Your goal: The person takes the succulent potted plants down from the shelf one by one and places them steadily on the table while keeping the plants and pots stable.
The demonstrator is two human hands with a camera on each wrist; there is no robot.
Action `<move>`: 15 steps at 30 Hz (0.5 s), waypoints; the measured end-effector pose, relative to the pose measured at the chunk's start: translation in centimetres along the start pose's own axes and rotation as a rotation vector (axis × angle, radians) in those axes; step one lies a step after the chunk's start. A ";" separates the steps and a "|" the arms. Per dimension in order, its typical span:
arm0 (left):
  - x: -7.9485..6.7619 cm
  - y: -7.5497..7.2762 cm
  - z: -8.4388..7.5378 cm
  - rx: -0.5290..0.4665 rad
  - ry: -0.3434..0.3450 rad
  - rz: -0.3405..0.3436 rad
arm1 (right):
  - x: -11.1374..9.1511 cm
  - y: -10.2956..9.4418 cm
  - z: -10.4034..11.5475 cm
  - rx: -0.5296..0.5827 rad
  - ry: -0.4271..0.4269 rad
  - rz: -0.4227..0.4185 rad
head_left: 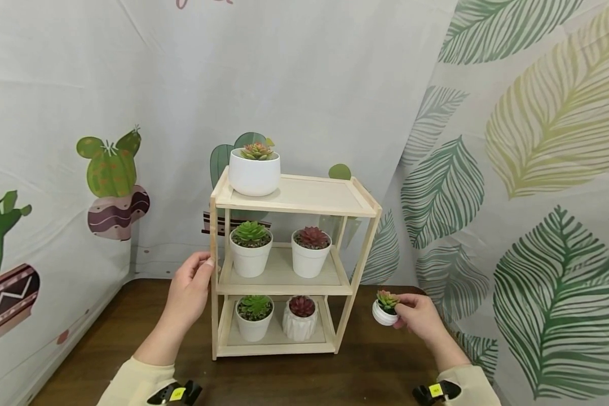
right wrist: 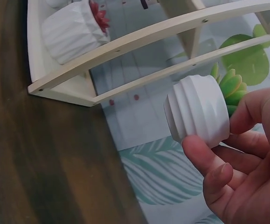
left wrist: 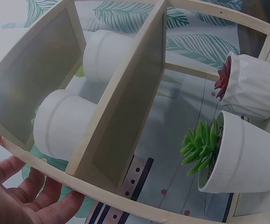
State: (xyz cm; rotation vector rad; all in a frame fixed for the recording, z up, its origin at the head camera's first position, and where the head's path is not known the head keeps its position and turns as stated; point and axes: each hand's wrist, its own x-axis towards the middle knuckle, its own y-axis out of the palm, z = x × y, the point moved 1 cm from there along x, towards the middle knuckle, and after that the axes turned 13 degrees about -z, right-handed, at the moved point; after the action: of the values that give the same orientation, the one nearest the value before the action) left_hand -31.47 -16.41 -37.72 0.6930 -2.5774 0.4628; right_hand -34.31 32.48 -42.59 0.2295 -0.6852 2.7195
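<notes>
My right hand (head_left: 420,317) pinches a small potted succulent (head_left: 384,316) in a white ribbed pot, held up to the right of a wooden shelf rack (head_left: 284,290). In the right wrist view its green leaves (right wrist: 232,88) show beside my thumb. My left hand (head_left: 190,286) grips the rack's left upright, fingers (left wrist: 30,186) behind the wood. On the rack's top stands a round white pot with a succulent (head_left: 255,173). The middle shelf bears a green succulent (head_left: 251,251) and a dark red succulent (head_left: 312,254). Below are another green succulent (head_left: 254,318) and a red succulent in a faceted pot (head_left: 300,320).
The rack stands on a dark brown wooden table (head_left: 365,366). Behind it hangs a pale cloth with printed cacti (head_left: 111,175), and to the right a cloth with large printed leaves (head_left: 563,304).
</notes>
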 end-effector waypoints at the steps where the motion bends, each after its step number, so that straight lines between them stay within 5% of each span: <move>1: 0.0 0.0 0.0 0.000 0.001 -0.001 | 0.0 0.2 -0.4 -0.001 0.005 -0.003; 15: -0.1 0.0 0.1 -0.014 0.001 0.000 | -1.2 2.5 -4.9 0.017 0.049 -0.078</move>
State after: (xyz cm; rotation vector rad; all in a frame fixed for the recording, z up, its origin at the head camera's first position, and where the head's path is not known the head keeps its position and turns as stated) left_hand -31.46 -16.38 -37.80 0.6880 -2.5772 0.4452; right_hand -34.44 32.40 -48.24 0.1895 -0.6266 2.6480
